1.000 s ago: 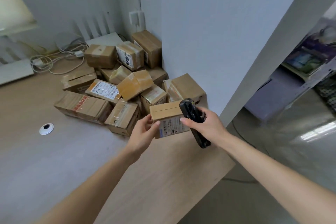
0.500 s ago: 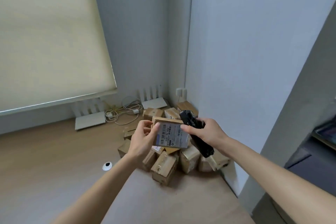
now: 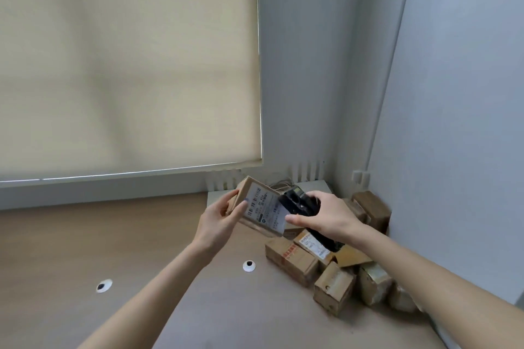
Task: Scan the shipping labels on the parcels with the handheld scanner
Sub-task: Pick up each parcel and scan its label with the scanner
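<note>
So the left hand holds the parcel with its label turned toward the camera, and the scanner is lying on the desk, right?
Not quite. The head view shows the scanner gripped in the right hand, raised beside the label, not lying on the desk. The left hand does hold the parcel, label toward the camera.

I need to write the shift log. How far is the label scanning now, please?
Done: the pictures show no sign of which parcels were already scanned. In hand: the left hand holds one parcel up with its label facing the camera, and the right hand grips the handheld scanner right beside it. Left: the pile of parcels on the desk in the corner.
</note>
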`<move>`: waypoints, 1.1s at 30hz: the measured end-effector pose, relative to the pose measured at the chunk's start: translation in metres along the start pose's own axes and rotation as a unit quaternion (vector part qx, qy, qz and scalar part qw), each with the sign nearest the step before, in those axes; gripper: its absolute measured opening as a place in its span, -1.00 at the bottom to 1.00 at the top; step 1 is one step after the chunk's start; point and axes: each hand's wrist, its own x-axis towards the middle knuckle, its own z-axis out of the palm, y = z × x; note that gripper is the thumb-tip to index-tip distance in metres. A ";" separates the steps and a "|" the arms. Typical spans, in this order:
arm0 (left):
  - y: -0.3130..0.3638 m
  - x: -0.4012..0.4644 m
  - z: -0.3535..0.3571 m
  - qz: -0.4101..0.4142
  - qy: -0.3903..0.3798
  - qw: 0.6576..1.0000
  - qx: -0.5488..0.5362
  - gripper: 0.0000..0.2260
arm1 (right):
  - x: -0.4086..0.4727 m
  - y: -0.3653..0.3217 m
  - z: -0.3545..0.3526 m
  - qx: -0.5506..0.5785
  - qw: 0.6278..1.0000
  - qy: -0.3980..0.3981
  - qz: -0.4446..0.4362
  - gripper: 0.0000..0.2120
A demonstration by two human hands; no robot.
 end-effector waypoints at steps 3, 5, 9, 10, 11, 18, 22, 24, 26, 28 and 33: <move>-0.007 -0.006 -0.038 -0.021 0.033 0.999 0.020 -0.59 | -0.003 -0.034 0.020 -0.127 0.991 -0.010 -0.043 -0.25; -0.011 -0.012 -0.059 -0.032 0.049 0.998 0.029 -0.59 | -0.006 -0.054 0.033 -0.183 0.981 -0.011 -0.070 -0.27; -0.014 -0.025 -0.093 -0.039 0.080 0.995 0.044 -0.55 | -0.013 -0.087 0.056 -0.265 0.957 0.015 -0.115 -0.34; -0.014 -0.028 -0.100 -0.041 0.084 0.994 0.048 -0.51 | -0.014 -0.093 0.062 -0.275 0.953 0.020 -0.123 -0.34; -0.014 -0.031 -0.106 -0.044 0.089 0.994 0.052 -0.49 | -0.015 -0.099 0.066 -0.281 0.951 0.023 -0.128 -0.34; -0.015 -0.042 -0.136 -0.045 0.137 0.987 0.070 -0.60 | -0.023 -0.126 0.089 -0.321 0.935 0.028 -0.147 -0.36; -0.011 -0.047 -0.144 -0.044 0.145 0.986 0.069 -0.61 | -0.025 -0.136 0.092 -0.330 0.928 0.044 -0.166 -0.31; -0.009 -0.049 -0.144 -0.042 0.151 0.985 0.067 -0.62 | -0.025 -0.140 0.091 -0.338 0.923 0.048 -0.176 -0.30; -0.007 -0.051 -0.144 -0.042 0.156 0.985 0.061 -0.62 | -0.024 -0.143 0.089 -0.346 0.919 0.049 -0.183 -0.30; -0.005 -0.052 -0.144 -0.047 0.160 0.984 0.058 -0.61 | -0.024 -0.145 0.087 -0.351 0.916 0.046 -0.190 -0.30; -0.003 -0.053 -0.143 -0.051 0.173 0.982 0.056 -0.63 | -0.022 -0.147 0.083 -0.356 0.910 0.048 -0.207 -0.30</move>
